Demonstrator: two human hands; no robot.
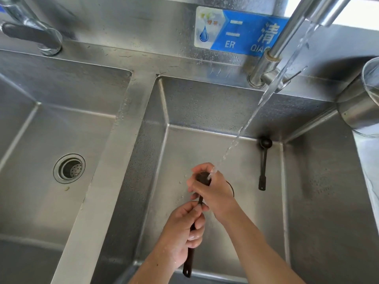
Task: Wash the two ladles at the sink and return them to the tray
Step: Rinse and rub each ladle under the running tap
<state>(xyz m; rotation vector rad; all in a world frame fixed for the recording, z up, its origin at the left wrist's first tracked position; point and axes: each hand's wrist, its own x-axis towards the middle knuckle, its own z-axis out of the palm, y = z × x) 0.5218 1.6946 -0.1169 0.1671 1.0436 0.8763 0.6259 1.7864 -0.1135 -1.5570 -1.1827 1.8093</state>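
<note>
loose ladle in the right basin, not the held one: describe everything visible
The loose ladle is dark, material unclear: small round bowl, long slim handle widening at its end. It lies on the right basin floor near the back right corner, bowl toward the back wall, handle toward the person. The water stream falls to its left, missing it. The left hand and right hand grip the held ladle, not this one.

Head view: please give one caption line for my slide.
Left hand grips the dark ladle, right hand cups its bowl under running water; second ladle lies in the basin.
</note>
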